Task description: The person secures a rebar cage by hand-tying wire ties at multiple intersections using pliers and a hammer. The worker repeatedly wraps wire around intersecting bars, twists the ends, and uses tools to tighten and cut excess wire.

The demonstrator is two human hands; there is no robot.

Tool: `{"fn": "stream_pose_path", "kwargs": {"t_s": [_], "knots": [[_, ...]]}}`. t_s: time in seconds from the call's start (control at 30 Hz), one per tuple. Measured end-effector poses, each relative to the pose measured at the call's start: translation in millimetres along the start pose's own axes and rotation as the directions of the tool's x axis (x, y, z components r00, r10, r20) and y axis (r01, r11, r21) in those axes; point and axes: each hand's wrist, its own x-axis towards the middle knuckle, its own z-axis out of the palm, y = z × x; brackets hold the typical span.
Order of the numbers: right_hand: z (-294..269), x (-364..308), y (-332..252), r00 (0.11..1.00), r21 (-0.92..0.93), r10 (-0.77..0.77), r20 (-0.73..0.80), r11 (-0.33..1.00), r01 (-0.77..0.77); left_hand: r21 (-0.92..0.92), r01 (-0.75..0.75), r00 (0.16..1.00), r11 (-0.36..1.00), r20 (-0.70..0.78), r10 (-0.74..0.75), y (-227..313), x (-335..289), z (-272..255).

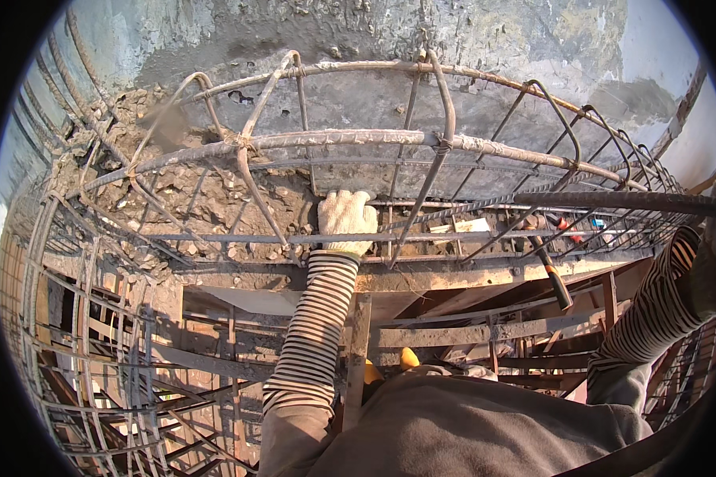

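My left hand (pixel 348 220), in a pale knit glove, is closed in a fist inside the rebar cage (pixel 342 138), just above its lower bars. What the fingers hold is hidden; a thin stirrup leg (pixel 304 111) comes down next to them. At the far right rim my right hand (pixel 714 266) is in shadow and partly cut off, so its fingers do not show clearly. Close to it, a thick ribbed bar (pixel 620 200) runs across the cage. A tool with a black and orange handle (pixel 558 285) leans over the timber edge.
Broken concrete rubble (pixel 207 199) fills the cage's left part. A rough grey wall (pixel 358 48) stands behind. In front runs a timber board (pixel 469 274). Below it are crossed bars and planks (pixel 485 330) with gaps. More vertical rebar (pixel 87 318) rises at left.
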Motion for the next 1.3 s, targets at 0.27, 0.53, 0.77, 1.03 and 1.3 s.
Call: {"fn": "stream_pose_path", "kwargs": {"t_s": [0.27, 0.53, 0.77, 1.03, 1.3], "knots": [[28, 36, 8, 0.978, 0.496, 0.189, 0.092, 0.842, -0.21, -0.058, 0.055, 0.998, 0.997, 0.041, -0.053, -2, 4, -6], [46, 88, -117, 0.97, 0.863, 0.087, 0.226, 0.444, -0.241, -0.097, 0.061, 0.998, 0.993, 0.028, -0.058, 0, 6, -4], [117, 59, -166, 0.804, 0.862, -0.321, 0.5, 0.275, -0.426, -0.098, 0.104, 0.993, 0.99, 0.057, -0.099, -4, 8, -9], [132, 47, -189, 0.748, 0.868, -0.447, 0.49, 0.334, -0.368, -0.223, 0.124, 0.991, 0.967, -0.017, -0.131, -10, 6, -6], [167, 41, -183, 0.53, 0.82, -0.671, 0.519, 0.565, -0.089, -0.079, 0.109, 0.992, 0.991, -0.048, -0.113, -16, 1, 8]]}}
